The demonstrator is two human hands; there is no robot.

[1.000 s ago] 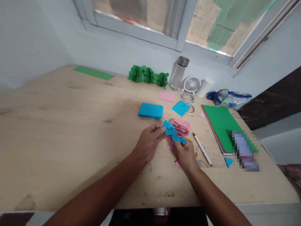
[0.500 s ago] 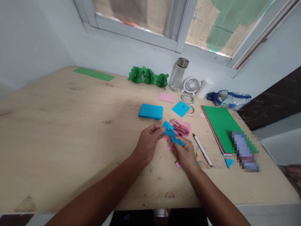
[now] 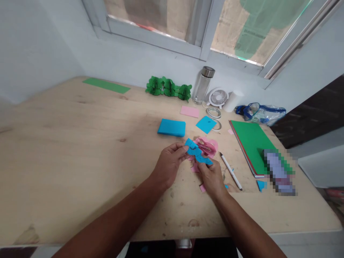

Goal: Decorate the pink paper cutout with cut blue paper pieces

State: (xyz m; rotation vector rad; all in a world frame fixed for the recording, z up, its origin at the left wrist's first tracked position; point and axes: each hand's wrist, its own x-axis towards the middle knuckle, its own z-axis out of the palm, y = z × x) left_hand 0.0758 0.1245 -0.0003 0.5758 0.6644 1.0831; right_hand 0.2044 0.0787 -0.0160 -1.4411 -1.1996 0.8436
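Between both hands is a small cut piece of blue paper (image 3: pixel 198 153) with wavy edges and fold lines. My left hand (image 3: pixel 170 161) pinches its upper left end between thumb and fingers. At its lower right end, my right hand (image 3: pixel 213 179) is closed on the paper, with some fingers hidden beneath. Just behind it lies a pink folded paper shape (image 3: pixel 206 146), partly covered by the blue piece. Small pink scraps (image 3: pixel 202 187) lie by my right hand. A white pen (image 3: pixel 231 171) rests to the right.
Beyond my hands lie a blue paper stack (image 3: pixel 172 128), a blue square (image 3: pixel 206 124), a pink sheet (image 3: pixel 189 111) and tape rolls (image 3: pixel 214 113). Green paper shapes (image 3: pixel 168 88), a glass bottle (image 3: pixel 203 86) and a fan (image 3: pixel 218 97) stand by the wall. A green folder (image 3: pixel 252 147) lies right.
The right end of the blue paper has shifted slightly right and up, and the piece looks a little more spread out. Both hands keep their hold.
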